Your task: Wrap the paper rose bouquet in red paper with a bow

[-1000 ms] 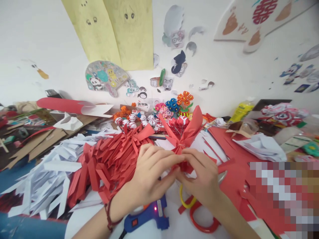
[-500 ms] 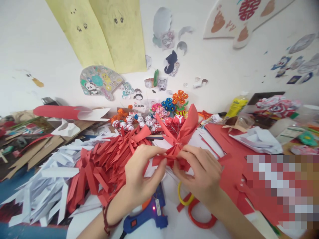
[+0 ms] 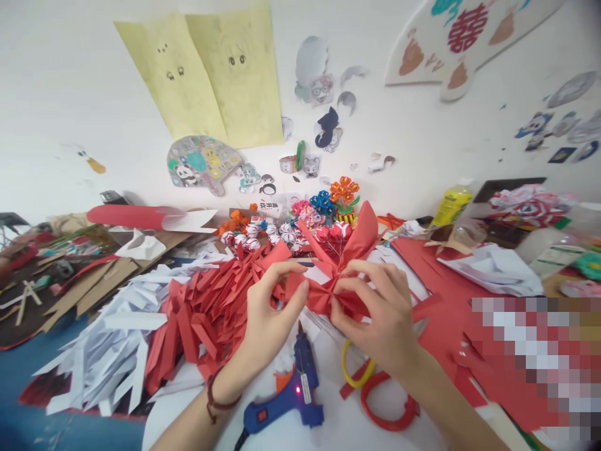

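Observation:
Both hands hold a small bouquet wrapped in red paper (image 3: pixel 359 241), gathered tightly at its middle, with thin wire stems running up to red-and-white flowers (image 3: pixel 335 233). My left hand (image 3: pixel 275 313) pinches the left side of the flared lower paper between thumb and forefinger. Close to the gathered point, my right hand (image 3: pixel 380 307) grips the folds with bent fingers, which hide part of the paper. Below them lie a blue glue gun (image 3: pixel 286 401) with a lit red light, and scissors (image 3: pixel 389 407) with red and yellow handles, their blades mostly hidden.
Left of my hands are heaps of red paper strips (image 3: pixel 201 313) and white paper strips (image 3: pixel 113 332). Red paper sheets (image 3: pixel 451 332) spread at the right. Along the wall stand a potted orange flower craft (image 3: pixel 345 194) and a yellow bottle (image 3: pixel 451 203). Cardboard pieces (image 3: pixel 94 285) lie far left.
My left fingers have shifted slightly up and outward, spreading the lower red paper at the left. My right hand stays at the gather. The whole view has shifted slightly.

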### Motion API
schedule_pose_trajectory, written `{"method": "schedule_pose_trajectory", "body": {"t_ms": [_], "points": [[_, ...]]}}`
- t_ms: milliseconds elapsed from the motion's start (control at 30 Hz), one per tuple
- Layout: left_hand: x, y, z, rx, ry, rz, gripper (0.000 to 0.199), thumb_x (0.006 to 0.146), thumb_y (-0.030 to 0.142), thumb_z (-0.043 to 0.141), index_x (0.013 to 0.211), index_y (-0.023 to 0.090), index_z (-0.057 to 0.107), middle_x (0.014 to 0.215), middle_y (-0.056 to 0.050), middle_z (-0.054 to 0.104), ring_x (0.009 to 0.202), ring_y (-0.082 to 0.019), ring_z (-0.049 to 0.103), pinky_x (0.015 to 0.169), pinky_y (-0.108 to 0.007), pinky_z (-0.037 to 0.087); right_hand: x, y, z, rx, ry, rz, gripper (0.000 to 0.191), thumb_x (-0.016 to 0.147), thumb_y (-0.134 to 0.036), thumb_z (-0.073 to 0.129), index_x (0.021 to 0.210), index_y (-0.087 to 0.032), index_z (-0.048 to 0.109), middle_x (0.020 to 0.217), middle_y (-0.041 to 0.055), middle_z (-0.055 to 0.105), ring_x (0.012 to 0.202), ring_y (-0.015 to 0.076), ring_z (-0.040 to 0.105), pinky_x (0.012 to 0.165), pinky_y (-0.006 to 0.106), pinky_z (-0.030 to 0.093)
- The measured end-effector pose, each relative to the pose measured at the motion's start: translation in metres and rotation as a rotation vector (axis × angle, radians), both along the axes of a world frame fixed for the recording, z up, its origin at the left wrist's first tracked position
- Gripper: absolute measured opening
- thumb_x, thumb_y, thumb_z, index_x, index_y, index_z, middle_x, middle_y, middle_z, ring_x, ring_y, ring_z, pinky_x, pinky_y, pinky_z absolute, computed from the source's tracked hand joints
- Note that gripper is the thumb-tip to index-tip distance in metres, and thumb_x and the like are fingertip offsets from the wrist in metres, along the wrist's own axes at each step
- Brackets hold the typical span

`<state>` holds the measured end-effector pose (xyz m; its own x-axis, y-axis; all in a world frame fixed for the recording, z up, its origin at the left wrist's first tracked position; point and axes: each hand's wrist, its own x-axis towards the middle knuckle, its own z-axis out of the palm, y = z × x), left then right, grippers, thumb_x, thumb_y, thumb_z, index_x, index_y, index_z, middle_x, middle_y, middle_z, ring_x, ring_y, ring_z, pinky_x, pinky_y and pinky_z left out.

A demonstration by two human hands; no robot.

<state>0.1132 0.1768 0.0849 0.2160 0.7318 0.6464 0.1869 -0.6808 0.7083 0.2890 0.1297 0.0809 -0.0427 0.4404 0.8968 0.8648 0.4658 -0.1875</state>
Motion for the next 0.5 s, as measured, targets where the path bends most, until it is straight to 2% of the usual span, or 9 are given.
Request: {"method": "schedule_pose_trajectory", "body": {"t_ms": [200,500], "points": [[0.0008,-0.001,-0.0026,0.025,0.009,0.023,0.014,0.091,0.02,0.064,0.104,0.023,0.066,0.102,-0.003,0.072,0.095,-0.018,0.066,0.083,-0.028,0.05,0.0049,-0.0016,-0.0022,-0.055,0.05,0.092,0.012,0.079,-0.012,0.066,0.087,-0.021,0.064,0.104,0.0076,0.061,0.093,0.0234,0.056,0.084,0.042,0.043],[0.0016,-0.0022,-0.0043,0.038,0.024,0.024,0.014,0.091,0.021,0.063,0.105,0.023,0.066,0.101,-0.003,0.071,0.093,-0.018,0.067,0.084,-0.028,0.052,0.0076,-0.0028,-0.0039,-0.078,0.066,0.129,0.012,0.08,-0.012,0.068,0.087,-0.02,0.064,0.103,0.0076,0.06,0.089,0.0219,0.055,0.084,0.043,0.044]]}}
